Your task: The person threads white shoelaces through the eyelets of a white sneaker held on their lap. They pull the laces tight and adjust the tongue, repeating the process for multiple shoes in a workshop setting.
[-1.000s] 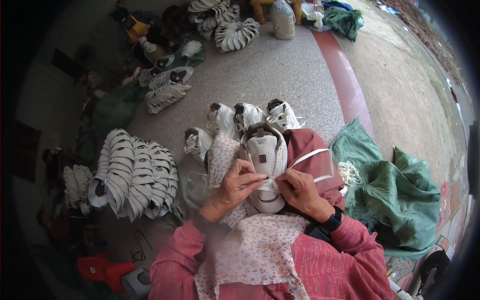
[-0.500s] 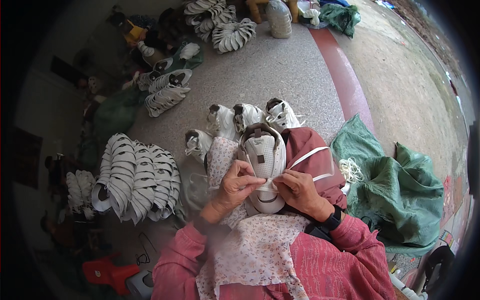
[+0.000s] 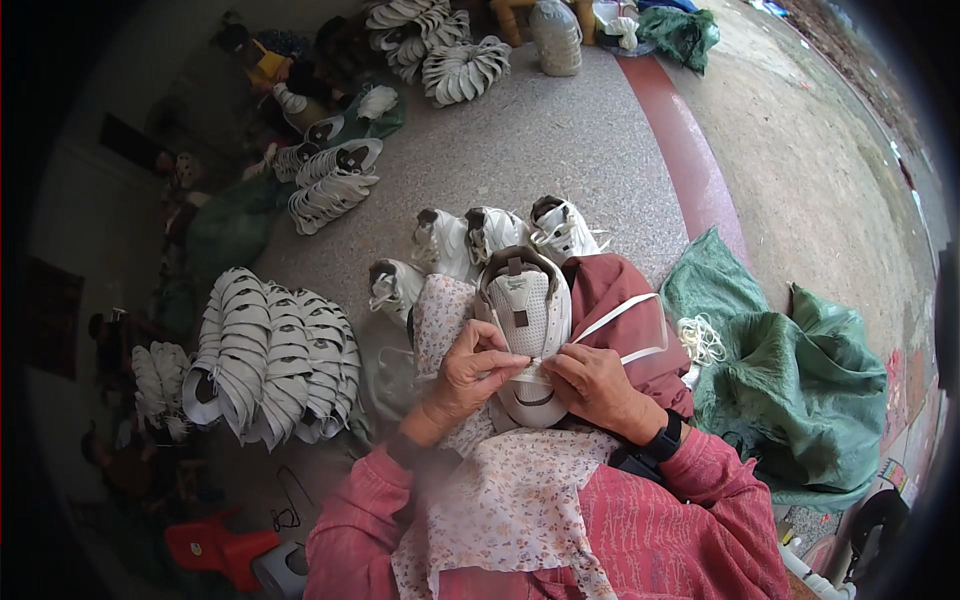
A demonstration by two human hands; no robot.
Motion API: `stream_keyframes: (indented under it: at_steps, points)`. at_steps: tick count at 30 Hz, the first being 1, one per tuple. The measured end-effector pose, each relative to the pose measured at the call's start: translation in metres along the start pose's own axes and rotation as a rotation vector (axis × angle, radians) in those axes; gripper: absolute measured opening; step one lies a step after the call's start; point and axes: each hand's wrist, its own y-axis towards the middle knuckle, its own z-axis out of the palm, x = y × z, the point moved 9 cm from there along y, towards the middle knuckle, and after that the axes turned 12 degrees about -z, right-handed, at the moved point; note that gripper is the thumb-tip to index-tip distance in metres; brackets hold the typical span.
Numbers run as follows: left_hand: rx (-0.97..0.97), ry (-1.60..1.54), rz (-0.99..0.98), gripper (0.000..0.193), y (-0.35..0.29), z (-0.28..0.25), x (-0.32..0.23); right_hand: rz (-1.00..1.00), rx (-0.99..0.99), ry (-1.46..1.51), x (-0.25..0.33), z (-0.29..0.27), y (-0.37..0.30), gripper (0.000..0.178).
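A white and beige shoe upper (image 3: pixel 521 288) with a brown collar lining lies across my lap, its toe pointing toward me. My left hand (image 3: pixel 463 378) pinches at the lacing area from the left side, thumb and forefinger pressed together on the white lace. From the right, my right hand (image 3: pixel 602 388) grips the same lace, its fingertips close to the left ones. A loose loop of the white shoelace (image 3: pixel 620 311) runs out over the dark red cloth (image 3: pixel 610 283) on my right knee. The exact lace hole is hidden by my fingers.
Several laced white shoes (image 3: pixel 443 243) stand beyond my knees. Stacked shoe uppers (image 3: pixel 285 350) sit at the left, near a red stool (image 3: pixel 215 550). At the right lie a green sack (image 3: pixel 800 390) and a bundle of white laces (image 3: pixel 702 342). A person (image 3: pixel 265 68) sits far left.
My right fingers have shifted slightly and lie flatter beside the lace. The left hand and the shoe upper have stayed almost still.
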Motion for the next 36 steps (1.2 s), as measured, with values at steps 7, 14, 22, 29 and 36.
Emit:
stream_keyframes:
  at_steps: [7,14,22,29,36]
  points:
    - [-0.011,0.043,-0.033,0.029,0.002,-0.001,-0.004,0.006,0.082,-0.045,-0.001,0.002,0.005,0.025]
    - [-0.065,0.044,0.024,0.031,-0.003,-0.001,-0.003,0.130,-0.064,0.093,-0.008,-0.004,0.000,0.018]
    - [-0.069,0.086,0.073,0.029,-0.005,0.001,-0.005,0.081,-0.074,0.096,-0.008,-0.002,-0.001,0.017]
    - [-0.067,0.080,0.074,0.027,-0.005,0.000,-0.003,0.060,-0.045,0.085,-0.006,0.000,0.000,0.020]
    - [-0.059,0.055,0.060,0.028,-0.005,0.000,-0.001,0.040,0.038,0.035,-0.002,0.001,0.003,0.021]
